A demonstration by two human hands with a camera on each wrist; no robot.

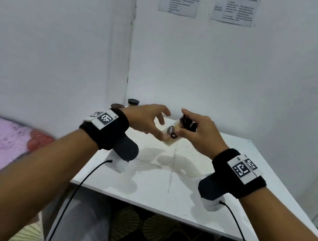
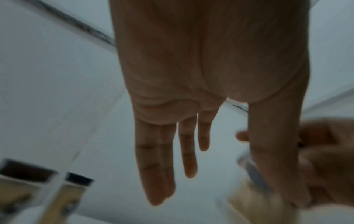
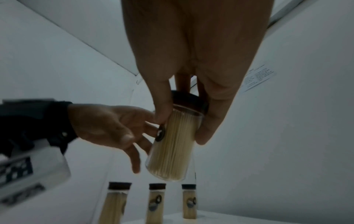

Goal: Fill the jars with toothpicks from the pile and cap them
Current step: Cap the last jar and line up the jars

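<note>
Two hands meet above the white table [image 1: 228, 169]: right hand [image 3: 191, 60] fingers curl round the dark-capped toothpick jar [image 3: 172, 145], held tilted in the air; left hand [image 3: 113, 128] fingers spread loose beside it. Three capped jars [image 3: 156, 203] stand behind.

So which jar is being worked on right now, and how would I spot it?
Start at the white table in the room's corner and look above it, where the two hands meet. The right hand grips a clear jar packed with pale toothpicks, dark cap on. Unlike the three capped jars standing at the back, this one is tilted in mid-air.
</note>
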